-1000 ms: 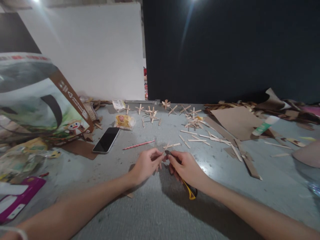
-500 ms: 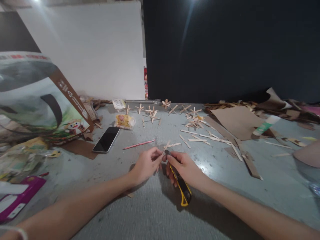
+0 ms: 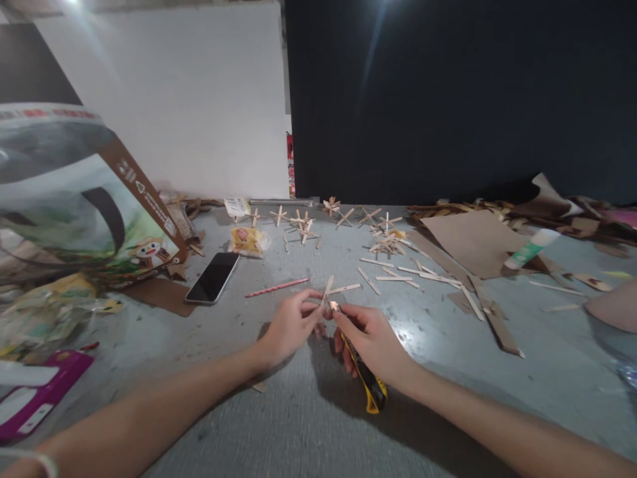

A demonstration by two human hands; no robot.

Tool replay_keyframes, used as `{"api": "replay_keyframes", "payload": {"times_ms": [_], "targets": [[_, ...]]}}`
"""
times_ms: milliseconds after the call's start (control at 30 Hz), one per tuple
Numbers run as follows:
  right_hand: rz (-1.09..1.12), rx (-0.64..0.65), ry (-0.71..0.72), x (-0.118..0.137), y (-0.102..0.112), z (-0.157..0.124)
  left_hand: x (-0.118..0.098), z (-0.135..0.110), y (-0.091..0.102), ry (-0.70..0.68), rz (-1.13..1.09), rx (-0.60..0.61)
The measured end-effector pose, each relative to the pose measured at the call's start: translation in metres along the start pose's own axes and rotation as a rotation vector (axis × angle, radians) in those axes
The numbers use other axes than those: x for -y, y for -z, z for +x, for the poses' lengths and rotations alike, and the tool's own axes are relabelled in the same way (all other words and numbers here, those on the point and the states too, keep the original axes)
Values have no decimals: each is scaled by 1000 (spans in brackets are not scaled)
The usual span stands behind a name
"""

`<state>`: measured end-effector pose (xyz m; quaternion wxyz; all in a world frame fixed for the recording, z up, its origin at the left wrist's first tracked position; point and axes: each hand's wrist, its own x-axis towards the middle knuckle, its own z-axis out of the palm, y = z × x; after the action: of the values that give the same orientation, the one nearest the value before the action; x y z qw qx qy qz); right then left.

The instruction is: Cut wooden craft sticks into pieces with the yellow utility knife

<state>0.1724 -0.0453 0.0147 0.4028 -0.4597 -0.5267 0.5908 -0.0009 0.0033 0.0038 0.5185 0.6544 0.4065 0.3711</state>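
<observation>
My left hand (image 3: pixel 288 325) pinches a thin wooden stick (image 3: pixel 327 290) that points up and away from me, just above the grey table (image 3: pixel 308 425). My right hand (image 3: pixel 374 342) is wrapped round a yellow and black utility knife (image 3: pixel 365 378), and the knife's tip meets the lower end of the stick. Both hands sit close together in the middle of the table. A pink striped stick (image 3: pixel 277 287) lies just beyond my left hand.
A black phone (image 3: pixel 212 277) lies left of centre. A large printed carton (image 3: pixel 74 192) leans at the left. Several wooden sticks and stick crosses (image 3: pixel 383 245) lie behind the hands. Brown cardboard sheets (image 3: pixel 468 242) and a glue tube (image 3: pixel 530 249) are at the right.
The stick in my left hand has tipped more upright. My right hand has turned the knife so its body shows below the hand and its tip has come to the stick.
</observation>
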Motion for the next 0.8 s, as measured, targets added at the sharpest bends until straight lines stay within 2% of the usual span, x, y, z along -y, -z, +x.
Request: {"api": "replay_keyframes", "payload": {"times_ms": [800], "targets": [[-111,-36,-10,0,2,5,7,-5,-2,-73,147,1]]}}
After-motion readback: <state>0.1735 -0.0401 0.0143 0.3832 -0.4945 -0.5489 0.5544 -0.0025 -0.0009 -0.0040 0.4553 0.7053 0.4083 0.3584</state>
